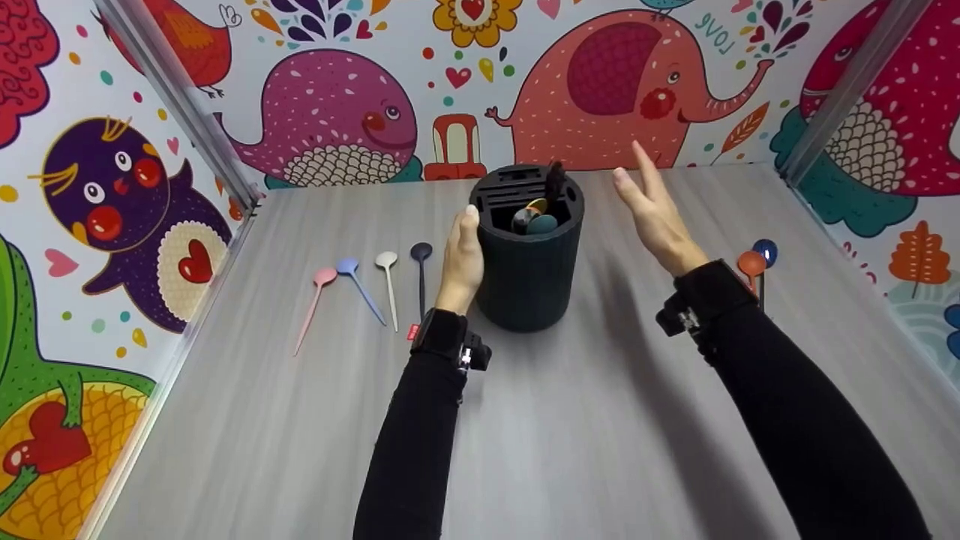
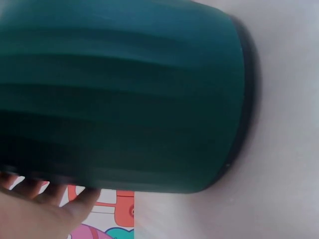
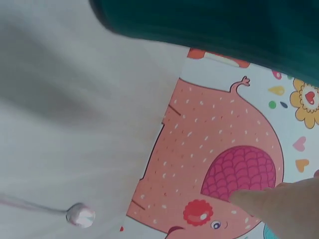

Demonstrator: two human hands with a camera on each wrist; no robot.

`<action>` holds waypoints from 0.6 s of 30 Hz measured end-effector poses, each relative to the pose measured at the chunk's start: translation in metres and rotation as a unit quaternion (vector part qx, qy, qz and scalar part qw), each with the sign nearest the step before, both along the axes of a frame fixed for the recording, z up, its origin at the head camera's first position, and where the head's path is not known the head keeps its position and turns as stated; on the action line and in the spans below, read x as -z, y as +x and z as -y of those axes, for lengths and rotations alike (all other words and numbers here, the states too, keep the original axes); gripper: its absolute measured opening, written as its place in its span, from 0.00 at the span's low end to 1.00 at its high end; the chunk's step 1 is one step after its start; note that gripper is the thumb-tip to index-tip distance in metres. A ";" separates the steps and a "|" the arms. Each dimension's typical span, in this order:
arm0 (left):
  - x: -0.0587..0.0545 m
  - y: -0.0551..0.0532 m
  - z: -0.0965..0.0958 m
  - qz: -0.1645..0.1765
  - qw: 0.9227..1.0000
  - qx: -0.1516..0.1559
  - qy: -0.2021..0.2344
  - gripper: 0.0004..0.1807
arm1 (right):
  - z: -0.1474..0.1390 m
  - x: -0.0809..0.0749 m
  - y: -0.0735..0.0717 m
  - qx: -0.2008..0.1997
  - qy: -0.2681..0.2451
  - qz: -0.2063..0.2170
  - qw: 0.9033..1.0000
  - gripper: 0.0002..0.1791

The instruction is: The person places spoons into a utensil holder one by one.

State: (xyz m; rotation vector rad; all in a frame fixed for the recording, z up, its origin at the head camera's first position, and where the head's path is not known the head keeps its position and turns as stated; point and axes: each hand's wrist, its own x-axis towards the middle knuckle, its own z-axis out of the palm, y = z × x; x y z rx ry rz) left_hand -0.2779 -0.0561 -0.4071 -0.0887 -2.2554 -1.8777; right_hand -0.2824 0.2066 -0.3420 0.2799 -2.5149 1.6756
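A dark green utensil holder (image 1: 527, 281) with a slotted black top stands upright, with several utensils inside, among them a round grey-green head (image 1: 541, 224). My left hand (image 1: 461, 259) rests against its left side, thumb up near the rim. In the left wrist view, the fingers (image 2: 84, 201) lie along the ribbed wall, their tips partly hidden. Apart from the holder, to its right, my right hand (image 1: 660, 221) is raised with fingers extended and holds nothing. Only part of that hand (image 3: 281, 206) shows in the right wrist view, below the holder's wall (image 3: 214, 30).
Left of the holder lie a pink spoon (image 1: 324, 276), a blue spoon (image 1: 348, 266), a white spoon (image 1: 386, 259) and a navy spoon (image 1: 421, 252). At the right are an orange spoon (image 1: 751, 262) and a shiny blue spoon (image 1: 766, 252). Cartoon-printed walls (image 1: 465, 97) border the table.
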 end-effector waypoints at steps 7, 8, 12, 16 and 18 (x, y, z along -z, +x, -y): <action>0.000 0.000 0.000 -0.002 1.000 -0.002 -0.002 0.33 | -0.023 0.003 0.001 0.026 0.030 0.004 0.999 0.38; 0.000 0.000 0.000 0.000 1.000 -0.003 -0.003 0.33 | -0.027 0.004 0.002 0.029 0.032 0.008 0.999 0.39; 0.000 0.001 0.000 0.001 1.000 -0.002 0.000 0.33 | -0.042 0.008 0.004 0.034 0.048 0.025 0.998 0.40; 0.000 0.001 0.000 0.004 1.000 -0.001 -0.001 0.34 | -0.059 0.011 0.006 0.045 0.081 0.029 0.995 0.41; 0.000 0.000 0.000 0.004 1.000 -0.003 -0.004 0.34 | -0.068 0.013 0.006 0.048 0.094 0.031 0.994 0.41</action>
